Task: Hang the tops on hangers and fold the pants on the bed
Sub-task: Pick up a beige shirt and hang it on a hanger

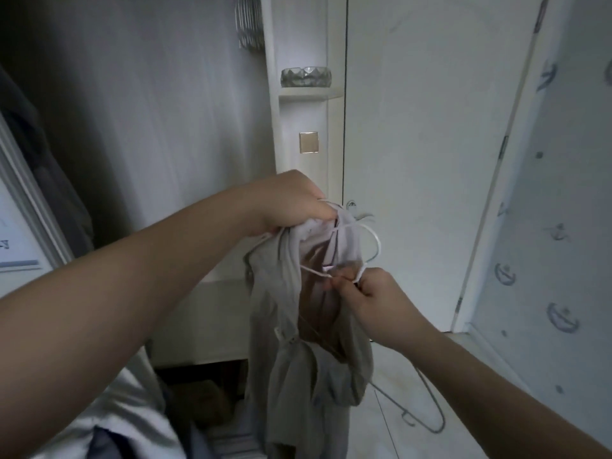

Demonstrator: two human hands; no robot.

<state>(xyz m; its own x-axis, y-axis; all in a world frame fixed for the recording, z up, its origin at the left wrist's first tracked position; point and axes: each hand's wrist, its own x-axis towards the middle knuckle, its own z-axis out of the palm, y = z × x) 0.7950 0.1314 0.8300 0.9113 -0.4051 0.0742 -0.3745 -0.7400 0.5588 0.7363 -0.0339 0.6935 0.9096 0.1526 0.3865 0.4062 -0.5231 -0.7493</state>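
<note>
One limp grey top [291,329], one thin curved white hanger [376,241]: left hand [284,203] gripped the top's bunched neck, right hand [367,293] pinched the hanger's arm. One grey wire hanger [430,394] lay on the floor [417,442].

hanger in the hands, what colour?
White hanger, inside the grey top; head view shows it best.

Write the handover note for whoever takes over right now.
Left hand grips the grey top bunched at its neck, against the white hanger.
Right hand pinches the hanger's thin wire.
Done: the top is not yet seated on the hanger.
A second hanger lies on the floor.
Left: seat the top and hang it up. Pants and bed are not in view.
</note>
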